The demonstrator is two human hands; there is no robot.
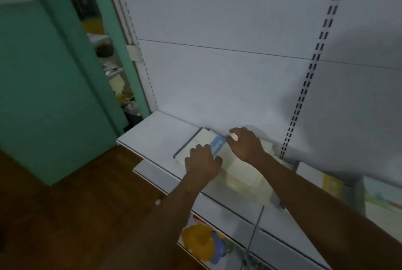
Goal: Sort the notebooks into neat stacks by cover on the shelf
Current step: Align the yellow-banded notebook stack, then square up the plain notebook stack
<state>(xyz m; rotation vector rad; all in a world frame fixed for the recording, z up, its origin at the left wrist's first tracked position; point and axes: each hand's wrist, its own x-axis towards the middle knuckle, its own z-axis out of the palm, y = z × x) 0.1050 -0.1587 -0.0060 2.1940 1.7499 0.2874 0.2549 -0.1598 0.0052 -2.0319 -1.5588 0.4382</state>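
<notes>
Both forearms reach to the cream notebooks [237, 167] lying on the white shelf [161, 137], left hand [202, 161] pressing flat, fingers relaxed, on the top cover beside its blue label [217, 144], right hand [245, 143] loosely curled at the stack's back edge, whether gripping I cannot tell.

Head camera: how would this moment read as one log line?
left hand: resting on cream notebook | right hand: at its far edge, grip unclear | notebook: flat on white shelf | sorting under way
</notes>
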